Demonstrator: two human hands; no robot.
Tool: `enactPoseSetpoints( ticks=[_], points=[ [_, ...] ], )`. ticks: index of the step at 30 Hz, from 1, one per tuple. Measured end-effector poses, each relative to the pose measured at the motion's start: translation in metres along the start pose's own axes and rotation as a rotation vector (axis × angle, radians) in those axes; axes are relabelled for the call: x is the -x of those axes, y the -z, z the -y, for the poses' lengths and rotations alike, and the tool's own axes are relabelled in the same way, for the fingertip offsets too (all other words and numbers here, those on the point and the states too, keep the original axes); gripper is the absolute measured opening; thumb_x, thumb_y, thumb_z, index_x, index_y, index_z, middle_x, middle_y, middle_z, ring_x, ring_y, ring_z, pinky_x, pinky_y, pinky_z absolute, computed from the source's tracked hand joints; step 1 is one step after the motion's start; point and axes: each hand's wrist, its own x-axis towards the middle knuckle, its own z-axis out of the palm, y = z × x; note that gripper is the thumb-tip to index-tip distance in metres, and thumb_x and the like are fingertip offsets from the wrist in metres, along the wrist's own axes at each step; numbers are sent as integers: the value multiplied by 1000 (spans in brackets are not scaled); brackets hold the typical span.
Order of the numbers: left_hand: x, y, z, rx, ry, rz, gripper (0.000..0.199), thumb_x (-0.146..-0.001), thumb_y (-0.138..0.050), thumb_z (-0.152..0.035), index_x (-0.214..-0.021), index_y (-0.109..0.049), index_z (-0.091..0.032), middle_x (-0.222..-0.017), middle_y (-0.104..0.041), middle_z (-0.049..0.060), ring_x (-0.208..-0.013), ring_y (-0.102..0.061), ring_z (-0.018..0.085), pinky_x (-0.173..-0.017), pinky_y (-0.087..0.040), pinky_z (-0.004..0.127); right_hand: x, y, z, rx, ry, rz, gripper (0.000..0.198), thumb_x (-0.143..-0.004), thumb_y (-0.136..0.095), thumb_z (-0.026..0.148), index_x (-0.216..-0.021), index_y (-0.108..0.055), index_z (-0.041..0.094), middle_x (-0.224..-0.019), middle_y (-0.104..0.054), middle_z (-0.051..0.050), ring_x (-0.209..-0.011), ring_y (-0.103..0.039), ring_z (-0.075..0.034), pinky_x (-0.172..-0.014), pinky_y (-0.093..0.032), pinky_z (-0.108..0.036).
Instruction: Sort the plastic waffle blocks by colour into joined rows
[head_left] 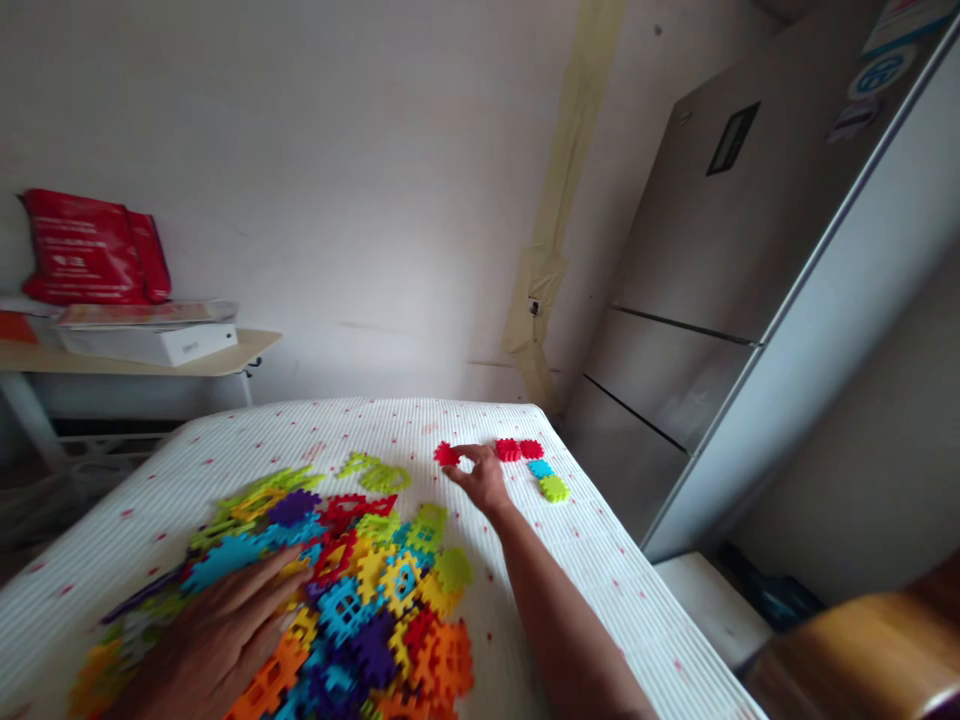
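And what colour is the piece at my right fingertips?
The piece is red, best seen in the head view.

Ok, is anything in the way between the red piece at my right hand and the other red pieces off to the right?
Only your right hand itself, between the red piece at its fingertips and the other red pieces. The colorful pile lies nearer you, off that line.

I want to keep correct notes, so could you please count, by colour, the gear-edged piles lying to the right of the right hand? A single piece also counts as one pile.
Red piles: 2
Blue pile: 1
Green pile: 1
Total: 4 piles
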Motion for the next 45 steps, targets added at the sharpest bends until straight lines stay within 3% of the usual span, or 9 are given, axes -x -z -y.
enactPoseSetpoints(
  ticks=[4, 7, 9, 16, 23, 29, 34, 41, 45],
  points=[
    [8, -13, 17, -120, -94, 44, 34, -83, -44, -42, -110, -64, -38, -123, -62, -7, -106, -62, 16, -91, -50, 23, -15, 60, -47, 279, -297, -203, 37, -80, -57, 43, -106, -66, 18, -104, -68, -8, -98, -58, -23, -83, -43, -30],
    [11, -20, 24, -156, -79, 63, 34, -83, -44, -42, -111, -63, -40, -125, -61, -7, -108, -61, 19, -93, -49, 30, -21, 88, -76, 534, -513, -139, 39, -82, -51, 46, -108, -65, 19, -104, -67, -9, -100, -55, -25, -78, -43, -31],
    [13, -23, 26, -166, -71, 78, 34, -82, -45, -40, -111, -63, -40, -125, -61, -6, -109, -60, 21, -92, -50, 34, -23, 95, -87, 626, -594, -86, 39, -83, -50, 46, -108, -64, 19, -106, -65, -10, -103, -53, -27, -77, -42, -34],
    [19, -30, 26, -66, -3, 31, 36, -82, -43, -36, -112, -62, -41, -128, -59, -5, -115, -56, 22, -96, -46, 36, -34, 74, -100, 681, -635, -25, 37, -82, -50, 44, -104, -64, 18, -109, -63, -14, -108, -49, -30, -83, -38, -41],
    [16, -23, 20, -139, -19, 64, 36, -83, -42, -40, -113, -61, -42, -125, -60, -7, -112, -57, 22, -94, -47, 36, -41, 59, -106, 692, -669, 3, 41, -80, -53, 43, -111, -61, 18, -115, -59, -15, -111, -49, -30, -87, -35, -45],
    [14, -18, 19, -164, -70, 101, 35, -82, -44, -40, -113, -61, -43, -126, -59, -9, -109, -59, 20, -91, -49, 35, -41, 61, -104, 679, -718, 17, 43, -79, -50, 44, -112, -60, 18, -116, -59, -16, -111, -50, -30, -88, -34, -46],
    [14, -17, 16, -143, -17, 73, 35, -83, -42, -39, -112, -62, -42, -127, -58, -8, -112, -57, 21, -95, -47, 37, -45, 65, -101, 646, -775, 43, 44, -79, -50, 46, -110, -61, 18, -113, -62, -15, -112, -50, -31, -89, -34, -47],
    [13, -16, 28, -153, -68, 162, 37, -79, -50, -42, -116, -59, -45, -127, -58, -11, -110, -60, 21, -92, -50, 31, -50, 64, -102, 593, -843, 68, 43, -82, -47, 46, -113, -60, 18, -115, -61, -16, -112, -51, -31, -86, -36, -46],
    [13, -16, 29, -158, -70, 150, 38, -79, -51, -42, -116, -58, -46, -128, -57, -11, -110, -59, 21, -92, -50, 32, -50, 63, -102, 583, -848, 68, 42, -83, -45, 44, -113, -59, 18, -116, -60, -15, -113, -50, -31, -88, -34, -46]
  ],
)
